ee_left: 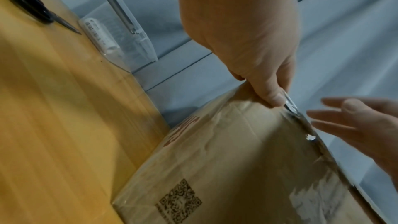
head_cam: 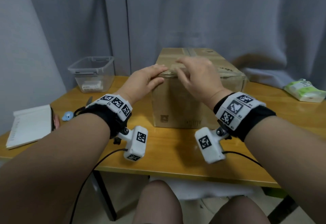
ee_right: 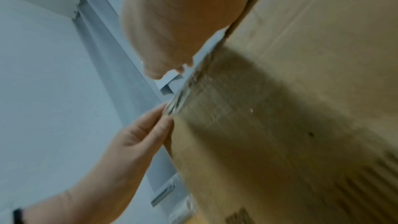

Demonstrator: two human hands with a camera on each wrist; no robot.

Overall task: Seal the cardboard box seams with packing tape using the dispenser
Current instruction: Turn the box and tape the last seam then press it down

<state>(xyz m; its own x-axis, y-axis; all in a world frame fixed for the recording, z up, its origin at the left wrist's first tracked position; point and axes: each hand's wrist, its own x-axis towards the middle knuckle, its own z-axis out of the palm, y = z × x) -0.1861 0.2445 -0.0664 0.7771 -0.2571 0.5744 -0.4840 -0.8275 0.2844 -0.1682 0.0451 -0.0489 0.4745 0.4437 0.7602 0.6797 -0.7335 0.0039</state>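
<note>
A brown cardboard box (head_cam: 185,100) stands in the middle of the wooden table (head_cam: 176,155). Wrinkled clear tape (head_cam: 168,73) runs over its near top edge, also seen in the left wrist view as the tape (ee_left: 290,106). My left hand (head_cam: 150,78) lies on the box's near left top edge, fingers flat on top and thumb (ee_left: 273,96) pressing beside the tape. My right hand (head_cam: 197,75) hovers just above the box top with fingers spread, blurred, holding nothing. No tape dispenser is in view.
A clear plastic bin (head_cam: 91,72) sits at the back left. Scissors (head_cam: 89,102), a small blue object (head_cam: 68,116) and a notebook (head_cam: 30,125) lie on the left. A green tissue pack (head_cam: 305,90) lies far right. Grey curtains hang behind.
</note>
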